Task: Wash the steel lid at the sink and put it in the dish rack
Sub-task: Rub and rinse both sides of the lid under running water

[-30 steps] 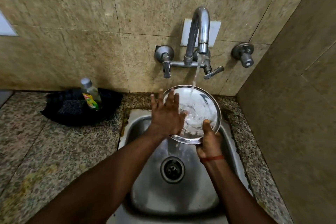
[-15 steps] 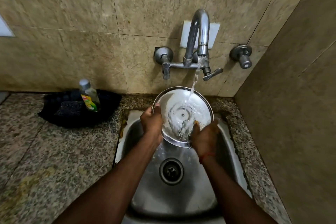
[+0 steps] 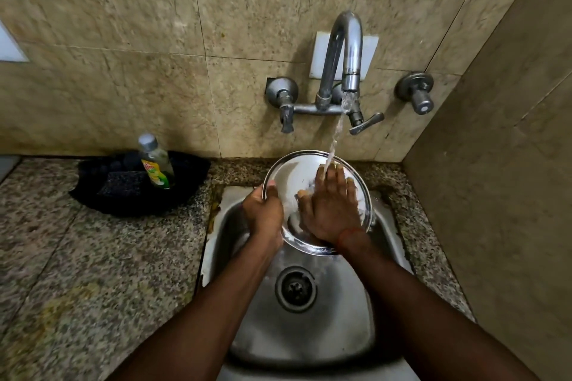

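A round steel lid (image 3: 289, 173) is held tilted over the steel sink (image 3: 312, 328), under water running from the tap (image 3: 346, 49). My left hand (image 3: 263, 210) grips the lid's left rim, thumb on the inside face. My right hand (image 3: 331, 207) lies flat on the lid's inner face with fingers spread, fingertips in the water stream; it covers the lid's middle and right part. No dish rack is in view.
A dish-soap bottle (image 3: 154, 161) stands in a black tray (image 3: 93, 192) with a dark scrub pad (image 3: 122, 184) on the granite counter (image 3: 93, 272) left of the sink. A tiled wall closes the right side. Tap handles (image 3: 365, 124) and a wall valve (image 3: 416, 93) sit above.
My left hand went from rubbing the lid's face to gripping its left rim. My right hand left the lower edge and now lies flat on the inner face under the water.
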